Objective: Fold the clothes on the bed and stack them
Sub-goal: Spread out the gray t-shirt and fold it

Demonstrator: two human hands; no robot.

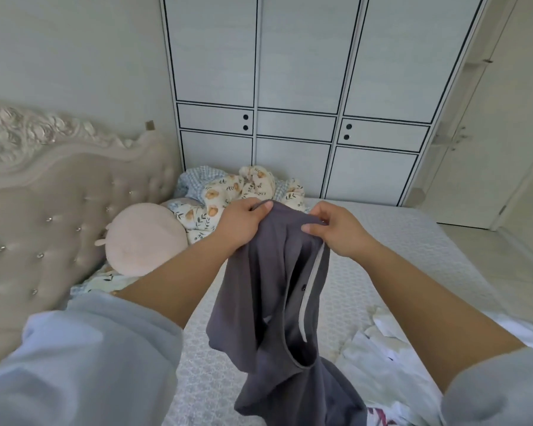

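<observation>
A dark grey garment (268,302) with a light grey stripe hangs in the air over the bed (397,241). My left hand (240,224) grips its top edge on the left. My right hand (336,230) pinches the same edge on the right, close beside the left hand. The cloth droops down towards me, crumpled, and its lower end reaches the bottom of the view. A pile of white and pale clothes (382,373) lies on the mattress at the lower right, partly hidden behind my right forearm.
A round pink plush cushion (145,238) rests by the tufted headboard (43,216) on the left. A crumpled bear-print quilt (243,189) lies at the far end. White wardrobe doors (293,87) stand behind the bed, and a door (486,149) stands to the right.
</observation>
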